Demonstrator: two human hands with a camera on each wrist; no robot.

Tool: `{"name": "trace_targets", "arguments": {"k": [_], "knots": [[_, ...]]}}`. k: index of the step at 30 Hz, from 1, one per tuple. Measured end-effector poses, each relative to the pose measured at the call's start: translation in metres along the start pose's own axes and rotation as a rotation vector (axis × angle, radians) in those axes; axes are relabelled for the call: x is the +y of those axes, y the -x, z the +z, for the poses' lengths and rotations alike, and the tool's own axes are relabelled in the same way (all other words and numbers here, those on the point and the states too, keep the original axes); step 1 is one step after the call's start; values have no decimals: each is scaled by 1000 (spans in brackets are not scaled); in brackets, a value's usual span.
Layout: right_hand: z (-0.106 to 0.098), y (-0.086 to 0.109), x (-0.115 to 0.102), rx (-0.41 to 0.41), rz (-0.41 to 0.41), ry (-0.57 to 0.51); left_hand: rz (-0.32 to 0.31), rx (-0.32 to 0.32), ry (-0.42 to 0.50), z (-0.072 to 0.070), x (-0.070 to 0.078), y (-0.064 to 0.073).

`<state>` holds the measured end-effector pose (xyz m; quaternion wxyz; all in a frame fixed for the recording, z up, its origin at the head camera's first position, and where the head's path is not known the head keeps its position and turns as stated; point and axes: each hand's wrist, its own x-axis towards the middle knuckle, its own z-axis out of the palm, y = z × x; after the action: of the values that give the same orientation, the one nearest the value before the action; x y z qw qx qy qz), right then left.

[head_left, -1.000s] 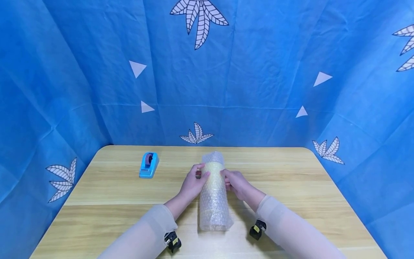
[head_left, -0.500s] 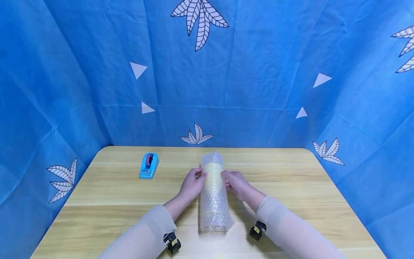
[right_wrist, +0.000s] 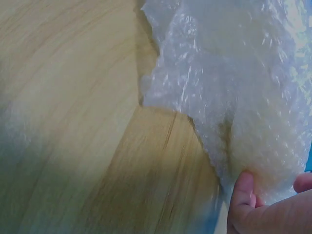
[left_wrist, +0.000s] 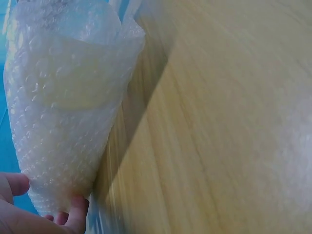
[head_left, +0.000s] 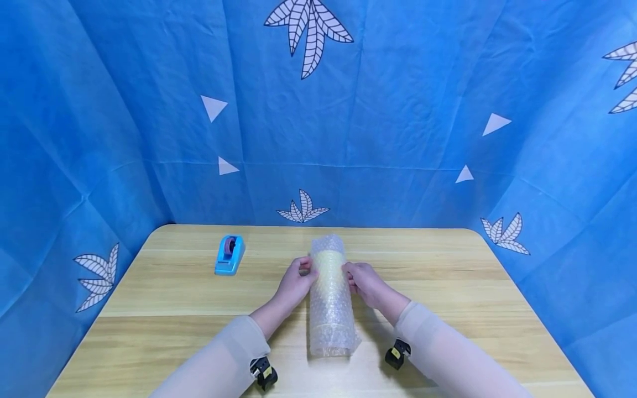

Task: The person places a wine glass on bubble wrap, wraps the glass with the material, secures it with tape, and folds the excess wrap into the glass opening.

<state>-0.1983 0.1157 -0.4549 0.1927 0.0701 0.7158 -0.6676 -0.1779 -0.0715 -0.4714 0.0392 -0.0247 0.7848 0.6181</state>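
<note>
A long bundle of clear bubble wrap [head_left: 330,309] lies lengthwise on the table, with something pale yellow showing through its upper part. My left hand [head_left: 294,282] grips its left side, thumb on the near surface and fingers curled at the edge. On the opposite side, my right hand [head_left: 365,283] holds the wrap between thumb and curled fingers. The left wrist view has the fingertips [left_wrist: 78,209] against the bundle's lower end. In the right wrist view, a loose flap of the wrap [right_wrist: 170,83] sticks out sideways. What is inside cannot be made out.
A blue tape dispenser [head_left: 229,255] with a purplish roll stands at the table's back left. The wooden table [head_left: 448,287] ends at a blue curtain [head_left: 398,110] printed with white leaves and triangles. Wrist cameras sit under both sleeves.
My left thumb and forefinger have drawn back slightly toward the bundle's left edge, and a dark red patch between them is no longer visible. The right hand and bundle stay almost in place.
</note>
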Motion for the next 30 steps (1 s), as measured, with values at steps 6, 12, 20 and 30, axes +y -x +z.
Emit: {"name": "trace_targets", "arguments": {"k": [6,12,20,30], "knots": [[0,2,1,20,-8,-6,-42,-7,-17,0,0,0],[-2,4,2,34,-40,-14,-43,-23,5,0,-1,0],[-2,6,2,62,-54,39,-51,-11,64,3,-2,-2],[-1,4,2,53,-52,40,-37,-11,63,5,-1,-1]]}}
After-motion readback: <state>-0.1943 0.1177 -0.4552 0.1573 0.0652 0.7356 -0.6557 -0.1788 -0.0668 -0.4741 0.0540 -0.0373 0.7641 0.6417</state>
